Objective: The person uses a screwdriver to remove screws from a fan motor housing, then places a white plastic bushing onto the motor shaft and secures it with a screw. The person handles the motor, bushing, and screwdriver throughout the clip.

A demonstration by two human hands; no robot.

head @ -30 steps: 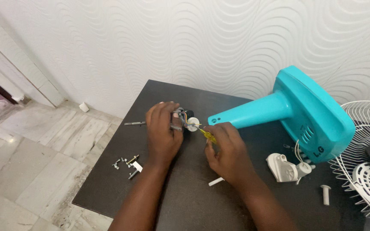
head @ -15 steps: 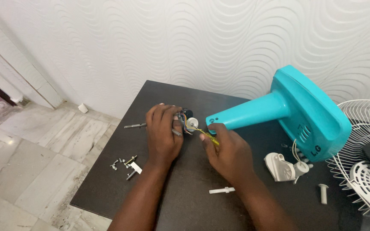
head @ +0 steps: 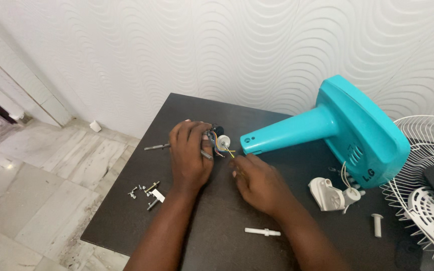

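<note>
My left hand (head: 189,155) is closed over a small fan motor part (head: 220,139) with a white round end and coloured wires, holding it on the dark table (head: 126,211). My right hand (head: 257,180) rests just to its right, fingers curled toward the yellow and blue wires (head: 227,150); whether it pinches them is hidden. A metal shaft (head: 155,147) sticks out to the left of my left hand. The teal fan base with its tapered neck (head: 337,128) lies on its side right of my hands.
Small screws and metal bits (head: 146,190) lie near the table's left edge. A white plastic pin (head: 262,232) and a white peg (head: 376,224) lie near the front. A white plastic gear housing (head: 330,194) sits by the base. A white wire fan grille (head: 423,165) is at right.
My right hand has drawn back a little to the right of the motor part and lowered onto the table. The yellow tool it held earlier is out of sight. My left hand keeps its grip.
</note>
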